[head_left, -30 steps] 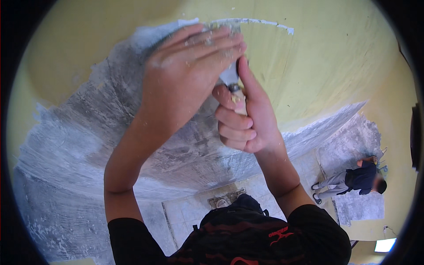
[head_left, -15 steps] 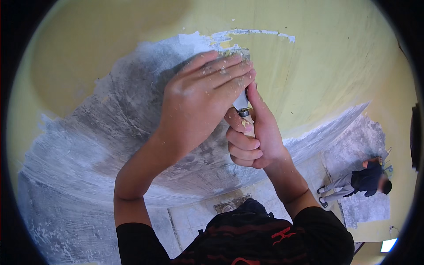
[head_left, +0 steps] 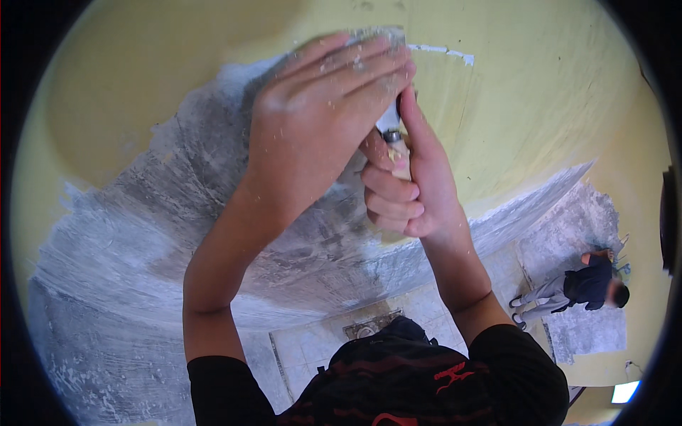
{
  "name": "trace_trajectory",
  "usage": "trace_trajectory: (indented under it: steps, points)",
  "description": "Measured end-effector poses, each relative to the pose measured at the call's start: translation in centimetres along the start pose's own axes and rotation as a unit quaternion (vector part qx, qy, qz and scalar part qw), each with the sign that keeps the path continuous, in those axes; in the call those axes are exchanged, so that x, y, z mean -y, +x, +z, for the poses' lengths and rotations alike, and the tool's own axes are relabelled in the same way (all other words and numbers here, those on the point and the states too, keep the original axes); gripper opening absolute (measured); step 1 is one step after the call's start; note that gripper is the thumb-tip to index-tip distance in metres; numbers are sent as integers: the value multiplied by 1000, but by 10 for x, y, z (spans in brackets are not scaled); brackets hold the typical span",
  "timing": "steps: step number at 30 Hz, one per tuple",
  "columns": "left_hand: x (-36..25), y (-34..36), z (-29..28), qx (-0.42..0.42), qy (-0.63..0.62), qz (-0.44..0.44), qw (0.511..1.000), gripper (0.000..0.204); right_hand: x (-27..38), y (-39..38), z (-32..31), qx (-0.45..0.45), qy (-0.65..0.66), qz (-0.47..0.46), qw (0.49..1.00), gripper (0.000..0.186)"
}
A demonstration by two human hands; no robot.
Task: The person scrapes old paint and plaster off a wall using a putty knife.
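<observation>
My right hand (head_left: 423, 186) is wrapped round the pale handle of a scraper (head_left: 389, 122), with its thumb stretched up along the metal blade. Laid flat across the upper blade is my left hand (head_left: 305, 128), fingers extended and dusted with paint flakes. The blade's wide tip shows just above those fingers, against the yellow-painted wall (head_left: 511, 106); much of the blade is hidden under them. Behind and below my hands the wall is stripped to a bare grey patch (head_left: 192, 156) with ragged white edges. A thin white strip (head_left: 447, 51) runs right from the tip.
At the lower right another person (head_left: 590, 287) stands at the wall, a hand up against a second grey stripped patch (head_left: 590, 334). Tiled floor (head_left: 312, 351) lies below, with a small squarish thing (head_left: 369, 326) on it that I cannot make out.
Both hands and the scraper have moved up the wall together. The blade's tip now covers part of the white edge that showed before. My grip looks the same.
</observation>
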State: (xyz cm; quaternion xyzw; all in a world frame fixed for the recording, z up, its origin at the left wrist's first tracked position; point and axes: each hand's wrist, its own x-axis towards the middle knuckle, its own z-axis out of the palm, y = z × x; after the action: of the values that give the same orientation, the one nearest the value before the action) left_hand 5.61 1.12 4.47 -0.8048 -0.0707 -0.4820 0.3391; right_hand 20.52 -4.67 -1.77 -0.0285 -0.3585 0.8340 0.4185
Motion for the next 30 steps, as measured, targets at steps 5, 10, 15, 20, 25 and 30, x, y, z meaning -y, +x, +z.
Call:
trace_trajectory:
  steps: [5,10,15,20,25,30]
  points:
    - [-25,-31,6,63,-37,-26,997,26,-33,-22,-29,-52,59,20,997,72]
    - [1,7,-2,11,-8,-17,1000,30,9,6,-3,25,12,-10,1000,72]
    - [-9,-13,1,36,-37,-26,998,32,-10,-11,-10,12,44,14,999,72]
    - [-56,-64,0,118,-97,-98,983,25,-65,-40,-47,-141,79,66,985,72]
    - [-92,-135,12,154,-113,-84,978,21,-112,-73,-99,-175,0,73,982,69]
    - [-159,-242,16,199,-194,-203,939,21,-176,-124,-167,-317,-296,57,899,59]
